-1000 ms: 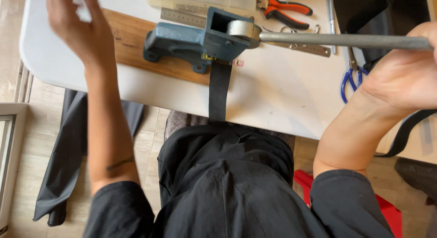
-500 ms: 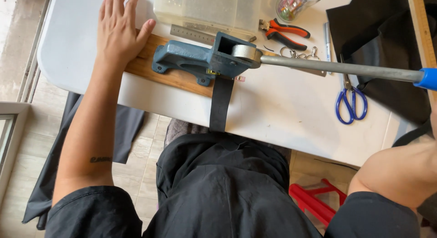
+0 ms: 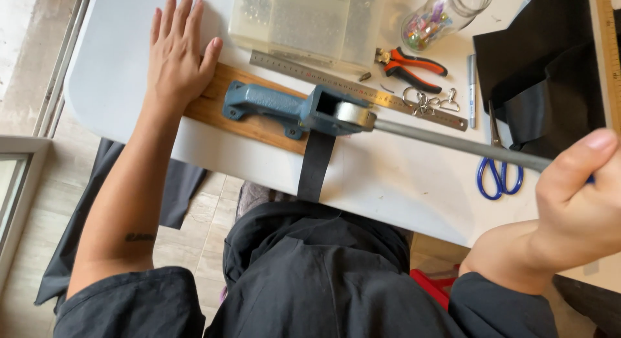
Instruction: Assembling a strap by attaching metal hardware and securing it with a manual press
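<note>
A blue cast-metal hand press [image 3: 294,108] is bolted to a wooden board [image 3: 259,128] on the white table [image 3: 401,183]. A black strap [image 3: 318,163] hangs out of the press over the table's near edge. My left hand [image 3: 178,56] lies flat, fingers spread, on the board's left end. My right hand [image 3: 579,205] grips the far end of the press's long grey lever [image 3: 453,144], which reaches right from the press head.
Behind the press lie a steel ruler [image 3: 356,89], a clear plastic parts box [image 3: 307,24], orange-handled pliers [image 3: 411,63], metal snap hooks [image 3: 430,102], a pen [image 3: 472,92] and a glass jar of coloured bits [image 3: 440,14]. Blue scissors [image 3: 498,163] and black fabric [image 3: 540,86] lie to the right.
My left hand came down from the air onto the board's left end. My right hand left the lever's end, then took hold of it again. The view shifted.
</note>
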